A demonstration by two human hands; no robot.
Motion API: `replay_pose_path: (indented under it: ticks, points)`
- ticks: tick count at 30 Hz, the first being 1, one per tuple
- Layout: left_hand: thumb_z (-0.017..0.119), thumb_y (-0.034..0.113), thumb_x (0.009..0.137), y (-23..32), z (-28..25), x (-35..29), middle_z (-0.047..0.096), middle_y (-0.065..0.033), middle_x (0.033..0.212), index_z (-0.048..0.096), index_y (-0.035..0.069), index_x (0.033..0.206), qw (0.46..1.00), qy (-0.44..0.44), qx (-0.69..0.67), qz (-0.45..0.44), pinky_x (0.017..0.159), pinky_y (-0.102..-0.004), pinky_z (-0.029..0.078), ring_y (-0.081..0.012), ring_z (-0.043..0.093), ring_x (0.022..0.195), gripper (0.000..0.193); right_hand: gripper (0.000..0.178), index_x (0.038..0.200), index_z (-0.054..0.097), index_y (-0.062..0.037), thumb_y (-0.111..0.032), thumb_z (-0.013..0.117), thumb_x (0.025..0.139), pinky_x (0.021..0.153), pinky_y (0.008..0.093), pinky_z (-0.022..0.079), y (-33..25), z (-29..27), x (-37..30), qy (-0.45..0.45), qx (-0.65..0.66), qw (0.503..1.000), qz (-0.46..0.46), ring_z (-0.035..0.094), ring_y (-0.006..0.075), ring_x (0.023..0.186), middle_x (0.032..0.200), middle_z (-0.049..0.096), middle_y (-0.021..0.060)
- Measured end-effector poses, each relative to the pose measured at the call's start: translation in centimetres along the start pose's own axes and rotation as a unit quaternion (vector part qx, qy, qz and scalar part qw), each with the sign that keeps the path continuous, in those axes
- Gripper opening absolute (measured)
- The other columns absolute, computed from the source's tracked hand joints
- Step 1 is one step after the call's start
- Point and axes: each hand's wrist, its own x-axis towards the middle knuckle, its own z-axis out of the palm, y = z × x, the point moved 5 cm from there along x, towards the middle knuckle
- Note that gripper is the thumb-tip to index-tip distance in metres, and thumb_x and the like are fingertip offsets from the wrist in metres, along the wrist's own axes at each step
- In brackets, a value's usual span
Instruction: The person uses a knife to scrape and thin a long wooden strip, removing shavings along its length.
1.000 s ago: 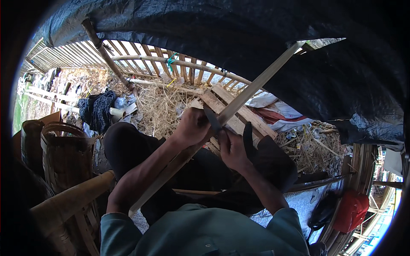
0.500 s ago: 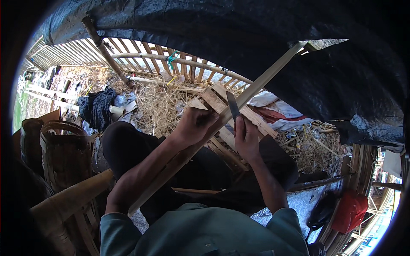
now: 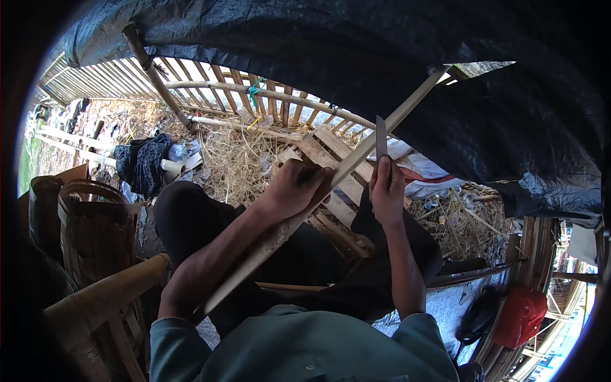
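Note:
A long pale strip of split bamboo (image 3: 417,102) slants from near my left elbow up to the dark sheeting at the far right. My left hand (image 3: 294,190) is closed around its middle, over my lap. My right hand (image 3: 387,194), to the right of the strip, grips a knife by its handle, which the fingers mostly hide. The knife's blade (image 3: 381,139) points away from me and crosses the strip in view; whether it touches cannot be told. Beneath the strip, between my knees, lie rough wooden boards (image 3: 318,153).
Dark plastic sheeting (image 3: 318,44) hangs ahead, above a bamboo slat fence (image 3: 280,102). Dry straw (image 3: 232,153) covers the ground. Woven baskets (image 3: 95,235) and a thick bamboo pole (image 3: 111,286) are at my left. A red bag (image 3: 520,315) sits at the right.
My right hand and the knife have moved right and slightly farther away, and the blade stands more upright in view. The bamboo strip has tilted slightly; my left hand keeps its hold.

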Motion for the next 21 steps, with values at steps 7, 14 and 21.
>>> replay_pose_path:
  ticks: [7, 14, 21]
  points:
    - [0.046, 0.014, 0.088, -0.9, 0.1, 0.2, 0.057, -0.0087, 0.060, 0.059, 0.003, 0.081, 0.999, -0.005, 0.032, 0.025, 0.046, -0.0294, 0.046, -0.0190, 0.058, 0.045, 0.018, 0.022, 0.075, 0.050, 0.0006, -0.012, 0.046, 0.092, 0.047, 0.0352, 0.034, -1.5, 3.0, -4.1, -0.086, -0.030, 0.992, -0.087, 0.043, 0.0206, 0.045, 0.053, 0.043, 0.0092]
    - [0.045, 0.014, 0.089, 0.1, 0.5, 0.2, 0.058, -0.0099, 0.062, 0.062, 0.003, 0.088, 0.999, -0.023, 0.043, 0.001, 0.049, -0.0315, 0.046, -0.0200, 0.059, 0.051, 0.020, 0.023, 0.076, 0.050, 0.0008, -0.015, 0.047, 0.092, 0.049, 0.0354, 0.035, 0.9, -0.5, 0.1, -0.008, -0.030, 0.999, 0.028, 0.045, 0.0182, 0.048, 0.055, 0.045, 0.0092]
    - [0.052, 0.026, 0.091, -1.2, -0.4, 0.5, 0.062, -0.0093, 0.058, 0.065, -0.002, 0.081, 0.997, 0.057, 0.042, 0.031, 0.048, -0.0288, 0.046, -0.0117, 0.058, 0.049, 0.032, 0.017, 0.081, 0.054, 0.0012, -0.011, 0.047, 0.091, 0.048, 0.0318, 0.036, -1.7, 2.7, -4.4, -0.141, -0.018, 0.990, -0.005, 0.046, 0.0166, 0.046, 0.054, 0.046, 0.0089]
